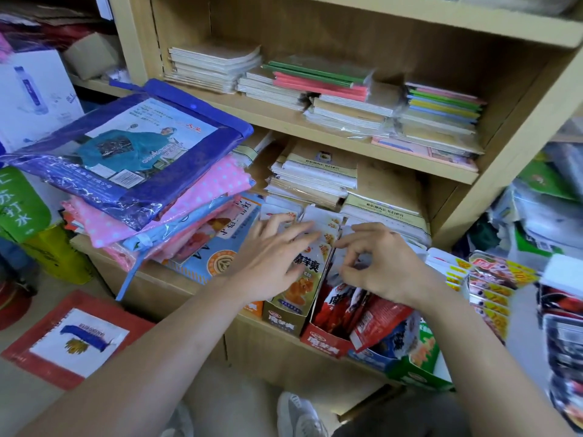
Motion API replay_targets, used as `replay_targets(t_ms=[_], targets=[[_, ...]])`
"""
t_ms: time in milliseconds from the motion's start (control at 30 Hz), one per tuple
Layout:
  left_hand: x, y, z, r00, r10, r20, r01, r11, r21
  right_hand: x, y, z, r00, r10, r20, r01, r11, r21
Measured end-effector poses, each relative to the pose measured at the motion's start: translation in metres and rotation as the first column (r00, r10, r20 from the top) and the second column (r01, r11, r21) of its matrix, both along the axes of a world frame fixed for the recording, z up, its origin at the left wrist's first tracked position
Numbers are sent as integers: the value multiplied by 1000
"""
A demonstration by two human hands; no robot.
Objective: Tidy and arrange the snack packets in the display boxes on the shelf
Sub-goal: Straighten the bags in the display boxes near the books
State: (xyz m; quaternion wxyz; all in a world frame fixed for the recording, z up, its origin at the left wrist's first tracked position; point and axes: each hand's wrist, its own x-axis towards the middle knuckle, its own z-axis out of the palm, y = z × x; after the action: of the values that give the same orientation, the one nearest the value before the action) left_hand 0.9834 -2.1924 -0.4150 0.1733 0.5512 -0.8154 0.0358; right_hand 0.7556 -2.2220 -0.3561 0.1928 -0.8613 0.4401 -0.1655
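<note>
Several display boxes stand in a row on the low shelf. A tan box (pixel 285 320) holds upright yellow snack packets (pixel 310 269). My left hand (pixel 271 250) lies flat on these packets with straight fingers spread over their tops. To its right, a red box (pixel 325 342) holds red packets (pixel 375 320) that lean and spill. My right hand (pixel 375 263) hovers over the red box, its thumb and fingers pinching the silvery top of a packet (pixel 350 230). A blue box (pixel 372 357) and a green box (pixel 416 372) follow on the right.
Stacked raincoat packs (pixel 132 159) lie left of the boxes. Notebooks (pixel 315 181) fill the shelf behind and notebook piles (pixel 331 89) the shelf above. More snack packets (pixel 492 285) hang at right. A red carton (pixel 72 339) sits on the floor; my shoe (pixel 299 414) is below.
</note>
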Motion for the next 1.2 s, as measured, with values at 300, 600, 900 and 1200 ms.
replay_targets(t_ms=[300, 600, 900, 1200], targets=[[5, -7, 6, 995, -45, -89, 37, 996, -82, -8, 6, -13, 996, 52, 71, -44, 994, -103], [24, 21, 33, 915, -116, -386, 176, 976, 125, -5, 15, -13, 998, 9, 57, 1, 986, -170], [33, 40, 29, 871, -56, -489, 105, 992, 74, -3, 24, -10, 994, 111, -18, -112, 993, -25], [40, 40, 25, 902, -21, -432, 46, 998, 48, 4, 21, -12, 968, 224, -115, -224, 975, 15]])
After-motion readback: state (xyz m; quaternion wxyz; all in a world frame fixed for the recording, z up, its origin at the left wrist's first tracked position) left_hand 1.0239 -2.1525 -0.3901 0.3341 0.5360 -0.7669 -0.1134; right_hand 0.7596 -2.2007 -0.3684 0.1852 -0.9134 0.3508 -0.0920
